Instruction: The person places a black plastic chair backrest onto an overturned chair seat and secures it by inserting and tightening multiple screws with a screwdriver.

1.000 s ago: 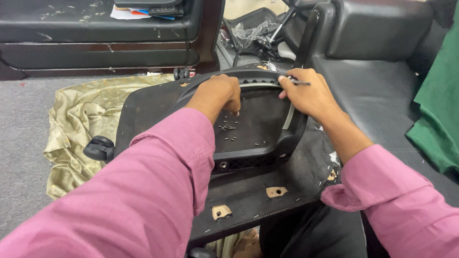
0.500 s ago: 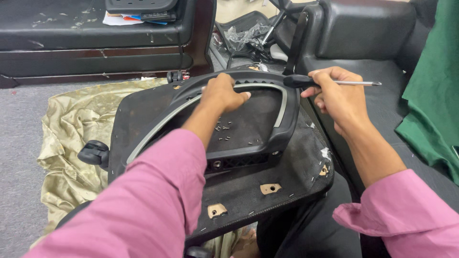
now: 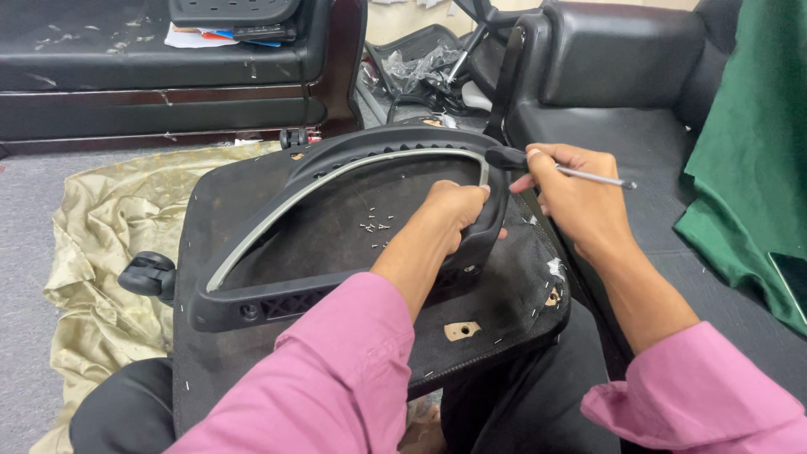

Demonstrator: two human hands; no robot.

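**Chair seat work on lap, workshop floor**

Grey floor (image 3: 25,252) with black sofas in the upper frame, a green cloth (image 3: 748,160) at right and a gold cloth (image 3: 101,252) at left. A black seat base (image 3: 504,311) lies across the lap at centre. On it sits a curved black plastic frame (image 3: 336,164). Left hand (image 3: 458,214) wraps closed around the frame's right end. Right hand (image 3: 576,197), centre right, pinches a screwdriver (image 3: 580,172), tip pointing right. Loose staples (image 3: 374,227) lie inside the frame.

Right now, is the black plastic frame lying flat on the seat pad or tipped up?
Tipped up. The left hand lifts the black plastic frame at its right end; its lower left corner rests on the seat pad.
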